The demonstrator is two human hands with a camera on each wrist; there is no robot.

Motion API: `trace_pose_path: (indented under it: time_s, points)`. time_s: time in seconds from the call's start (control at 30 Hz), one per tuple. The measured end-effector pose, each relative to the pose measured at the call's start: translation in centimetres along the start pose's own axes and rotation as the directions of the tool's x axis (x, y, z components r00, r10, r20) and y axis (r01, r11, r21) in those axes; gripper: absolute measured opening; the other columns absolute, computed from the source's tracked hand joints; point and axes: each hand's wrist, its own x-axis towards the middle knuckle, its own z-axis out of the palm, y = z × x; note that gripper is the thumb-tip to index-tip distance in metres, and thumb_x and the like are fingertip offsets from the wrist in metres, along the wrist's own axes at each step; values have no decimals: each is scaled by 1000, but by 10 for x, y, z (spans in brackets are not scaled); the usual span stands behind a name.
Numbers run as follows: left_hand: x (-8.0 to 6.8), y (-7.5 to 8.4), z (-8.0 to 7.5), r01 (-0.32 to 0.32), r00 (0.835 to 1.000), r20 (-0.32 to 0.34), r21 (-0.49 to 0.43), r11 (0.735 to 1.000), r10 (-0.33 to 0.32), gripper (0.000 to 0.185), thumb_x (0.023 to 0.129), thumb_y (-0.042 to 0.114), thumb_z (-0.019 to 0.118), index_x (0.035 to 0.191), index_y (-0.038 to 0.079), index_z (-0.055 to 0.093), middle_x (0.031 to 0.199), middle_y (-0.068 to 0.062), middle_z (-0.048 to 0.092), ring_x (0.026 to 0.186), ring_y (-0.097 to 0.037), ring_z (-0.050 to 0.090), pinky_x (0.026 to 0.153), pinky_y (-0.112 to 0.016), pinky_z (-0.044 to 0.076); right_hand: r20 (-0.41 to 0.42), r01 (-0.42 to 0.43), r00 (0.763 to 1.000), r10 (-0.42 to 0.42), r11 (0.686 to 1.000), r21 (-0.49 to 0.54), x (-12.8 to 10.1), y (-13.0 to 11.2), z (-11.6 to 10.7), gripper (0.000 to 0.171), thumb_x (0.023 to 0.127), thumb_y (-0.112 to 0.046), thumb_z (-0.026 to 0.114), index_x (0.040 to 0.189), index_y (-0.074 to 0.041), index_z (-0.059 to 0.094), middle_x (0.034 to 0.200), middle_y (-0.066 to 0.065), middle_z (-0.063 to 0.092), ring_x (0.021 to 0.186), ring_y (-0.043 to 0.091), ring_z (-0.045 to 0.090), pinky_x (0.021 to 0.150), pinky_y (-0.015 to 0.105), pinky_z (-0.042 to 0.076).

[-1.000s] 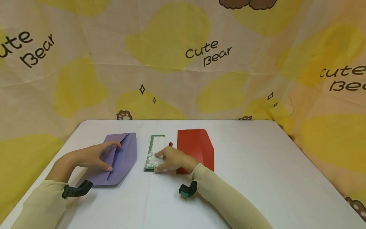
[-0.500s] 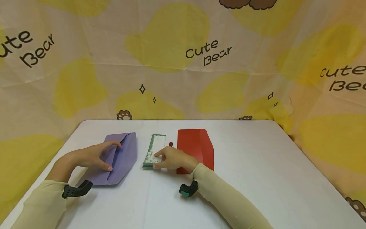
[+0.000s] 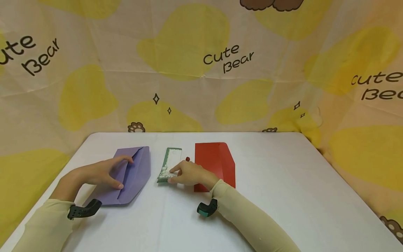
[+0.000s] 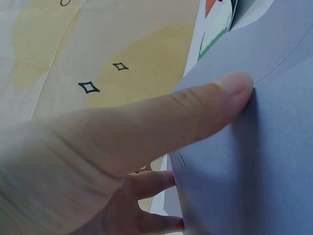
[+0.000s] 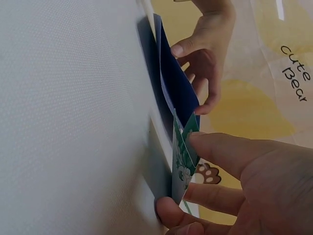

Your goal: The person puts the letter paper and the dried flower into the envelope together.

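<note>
My left hand (image 3: 102, 171) grips a purple envelope (image 3: 138, 180) on the left of the table, thumb and index finger set well apart along its opening. In the left wrist view the thumb presses the edge of the envelope (image 4: 288, 147). The right wrist view shows the envelope gaping. My right hand (image 3: 190, 173) pinches the near end of a folded green-and-white floral card (image 3: 172, 158). In the right wrist view the card (image 5: 180, 166) stands a little apart at its fold, its end close to the envelope's mouth.
A red envelope (image 3: 212, 154) lies under and behind my right wrist. Next to it is a small dark red thing (image 3: 187, 159), mostly covered by the hand. A patterned cloth (image 3: 201, 70) hangs behind the white table (image 3: 277, 175).
The card's near end has lifted and shifted slightly left and away from me with my right fingers. My left hand and the purple envelope stay in place.
</note>
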Motion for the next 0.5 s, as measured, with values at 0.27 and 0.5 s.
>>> trace_pose_path:
  time_s: [0.27, 0.5]
  points:
    - [0, 2, 0, 9, 1000, -6, 10, 1000, -9, 79, 77, 45, 85, 139, 22, 42, 144, -28, 44, 122, -42, 50, 99, -63, 43, 4, 16, 1000, -16, 1000, 8, -1, -2, 0, 43, 94, -32, 71, 132, -14, 68, 68, -4, 65, 50, 6, 43, 53, 19, 33]
    - [-1, 3, 0, 22, 1000, -13, 25, 999, -22, 72, 79, 46, 83, 136, 25, 44, 140, -26, 49, 117, -39, 53, 96, -60, 45, 2, 12, 1000, -12, 1000, 14, -1, -3, 0, 43, 93, -31, 72, 132, -14, 68, 63, -7, 58, 50, 6, 41, 52, 19, 31]
